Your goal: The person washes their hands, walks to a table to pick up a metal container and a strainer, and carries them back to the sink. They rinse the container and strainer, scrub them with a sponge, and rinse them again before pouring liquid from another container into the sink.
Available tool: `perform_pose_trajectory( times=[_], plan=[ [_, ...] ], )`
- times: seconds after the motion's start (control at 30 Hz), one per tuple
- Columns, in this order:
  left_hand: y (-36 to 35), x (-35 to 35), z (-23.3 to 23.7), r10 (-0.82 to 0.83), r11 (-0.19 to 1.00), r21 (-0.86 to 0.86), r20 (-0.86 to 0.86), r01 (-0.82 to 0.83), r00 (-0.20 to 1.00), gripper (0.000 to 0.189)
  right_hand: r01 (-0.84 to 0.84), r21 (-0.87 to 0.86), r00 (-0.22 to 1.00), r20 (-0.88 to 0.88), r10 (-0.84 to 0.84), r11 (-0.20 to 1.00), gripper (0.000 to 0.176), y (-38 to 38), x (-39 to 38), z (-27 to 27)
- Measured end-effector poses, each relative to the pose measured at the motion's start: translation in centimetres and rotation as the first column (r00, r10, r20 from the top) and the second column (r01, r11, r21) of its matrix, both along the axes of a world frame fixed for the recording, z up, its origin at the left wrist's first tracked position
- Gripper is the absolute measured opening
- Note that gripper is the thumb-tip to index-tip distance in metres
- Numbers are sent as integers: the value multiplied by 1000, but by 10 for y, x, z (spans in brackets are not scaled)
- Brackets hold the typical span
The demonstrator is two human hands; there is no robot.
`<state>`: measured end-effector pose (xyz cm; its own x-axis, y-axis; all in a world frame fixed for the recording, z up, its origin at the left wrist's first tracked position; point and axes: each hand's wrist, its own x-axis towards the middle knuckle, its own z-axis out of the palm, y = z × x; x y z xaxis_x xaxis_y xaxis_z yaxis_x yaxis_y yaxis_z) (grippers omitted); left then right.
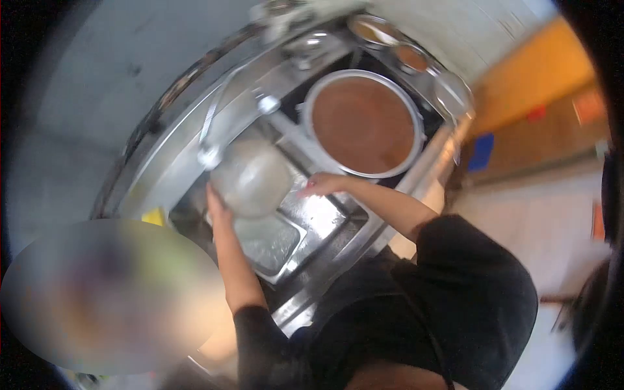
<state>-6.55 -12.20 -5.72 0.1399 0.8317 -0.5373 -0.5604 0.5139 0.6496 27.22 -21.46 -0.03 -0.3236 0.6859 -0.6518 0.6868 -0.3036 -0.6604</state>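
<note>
A round, pale metal bowl (253, 179) is held over the sink area, blurred by motion. My left hand (217, 207) grips its left side, with the fingers partly hidden at the edge. My right hand (324, 184) is just right of the bowl, fingers apart and pointing toward it, with a visible gap between. A small red spot shows at its fingers; I cannot make out what it is. Below the bowl is a rectangular metal basin (296, 250) that seems to have water in it.
A large round pot (416, 140) of brown contents stands on the stove at right. Smaller pans (374, 30) line the back. Faucets (209, 156) rise behind the sink. An orange-brown cabinet (533, 71) is at far right. A blurred patch covers the lower left.
</note>
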Motion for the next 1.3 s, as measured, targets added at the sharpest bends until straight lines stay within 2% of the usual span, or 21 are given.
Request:
perform_pose_trajectory(
  times=[0.03,0.07,0.13,0.17,0.23,0.3,0.33,0.43,0.47,0.57,0.6,0.67,0.7,0.77,0.8,0.83,1.0,1.13,1.2,1.27,1.3],
  plan=[
    [-3,-3,-24,6,1000,-29,-150,-11,989,63,-97,118,992,86,87,988,43,-12,1,-10],
    [-17,10,-13,26,998,-51,-292,-43,956,64,-220,219,965,192,179,951,39,-21,6,-19],
    [-41,31,-18,79,993,-36,-476,-109,876,64,-147,275,935,352,42,950,29,-53,5,-14],
    [-56,41,-15,126,985,-46,-471,-167,873,65,-119,279,942,336,19,953,29,-69,11,-6],
    [-70,49,-7,167,976,-45,-473,-213,865,66,-54,484,944,310,-113,873,32,-101,42,17],
    [-80,55,0,339,827,-419,-160,-375,927,66,-4,538,920,333,-208,843,25,-121,88,46],
    [-82,59,2,327,829,-420,-172,-369,929,66,32,535,891,368,-267,844,21,-126,111,58],
    [-63,73,9,455,869,-329,233,-370,860,74,235,593,767,374,-522,770,19,-141,196,88],
    [-54,78,13,443,874,-327,230,-360,866,74,240,636,718,393,-574,734,20,-149,228,92],
    [-21,90,21,436,898,-238,380,-370,816,76,410,814,493,183,-851,412,25,-173,314,122],
    [-10,92,23,509,861,-252,395,-443,765,74,436,855,419,84,-904,281,25,-179,338,126],
    [11,87,28,642,765,-280,415,-580,645,70,504,838,344,27,-938,209,29,-184,383,115],
    [22,77,24,646,759,-265,419,-594,638,67,504,839,345,22,-938,205,29,-183,405,101],
    [32,71,29,672,734,-220,367,-642,643,67,292,956,250,-42,-967,34,27,-172,439,62],
    [37,67,32,699,708,-179,313,-683,643,66,294,955,251,-48,-967,29,27,-163,452,52],
    [40,54,30,718,689,-285,396,-666,573,62,323,944,200,-5,-980,61,27,-155,463,44],
    [40,20,21,697,697,-185,399,-693,595,56,446,889,146,37,-989,99,28,-132,499,-40],
    [25,29,29,719,693,-231,284,-683,634,56,453,886,240,-15,-971,98,34,-137,490,-42],
    [25,26,18,706,708,-236,268,-666,655,60,345,928,310,30,-950,142,37,-139,498,-51],
    [23,38,20,648,757,-221,131,-615,751,67,438,870,286,101,-953,224,33,-146,500,-47],
    [24,40,18,605,795,-221,211,-566,768,73,412,875,287,141,-948,255,32,-148,501,-46]
  ],
)
